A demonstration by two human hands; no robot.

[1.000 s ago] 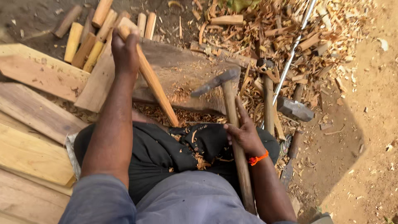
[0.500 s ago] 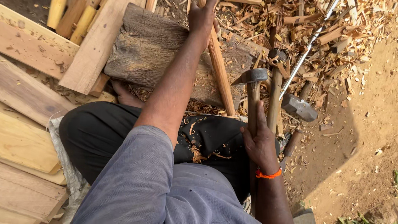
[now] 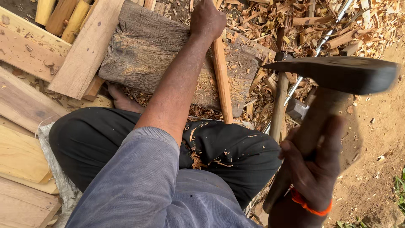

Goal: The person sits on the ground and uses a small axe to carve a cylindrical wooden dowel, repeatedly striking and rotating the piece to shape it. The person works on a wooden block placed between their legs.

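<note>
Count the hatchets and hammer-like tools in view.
2. One hatchet is raised in the right hand. A second tool lies among the wood chips beside the chopping block. More may be buried.

You wear a faded grey-blue long-sleeved top (image 3: 147, 185), its left cuff pushed above the forearm. Your trousers (image 3: 228, 156) are black, flecked with wood shavings. An orange band (image 3: 310, 204) circles your right wrist.

Left hand (image 3: 206, 19) outstretched, fisted; right hand (image 3: 314, 166) raised, clenched.
</note>
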